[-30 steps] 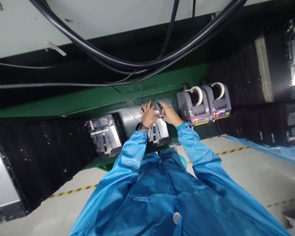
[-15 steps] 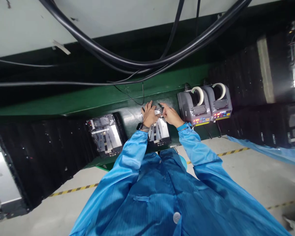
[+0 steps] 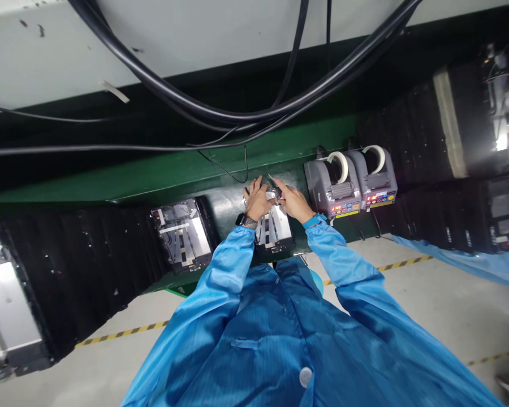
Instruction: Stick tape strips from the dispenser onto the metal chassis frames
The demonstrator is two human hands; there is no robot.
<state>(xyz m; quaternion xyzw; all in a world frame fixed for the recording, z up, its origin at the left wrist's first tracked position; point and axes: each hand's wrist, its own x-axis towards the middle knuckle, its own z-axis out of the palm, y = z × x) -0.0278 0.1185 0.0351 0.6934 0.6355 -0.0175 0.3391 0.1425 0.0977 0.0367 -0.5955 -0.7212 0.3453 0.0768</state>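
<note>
Head | L hand (image 3: 258, 201): fingers splayed on panel unit (image 3: 282, 225) | R hand (image 3: 295, 203): fingers part-curled, same unit, grip unclear

The left hand (image 3: 258, 201), a dark watch (image 3: 241, 219) at its wrist, lay spread over the far end of a flat black-and-silver unit (image 3: 275, 229) on the dark green work surface (image 3: 227, 209). The right hand (image 3: 293, 202), with a blue wristband (image 3: 314, 220), had its fingertips at that same end. Right of it stood two grey tape dispensers (image 3: 333, 183) with cream rolls; to the left lay a similar black-framed unit (image 3: 185, 234).
</note>
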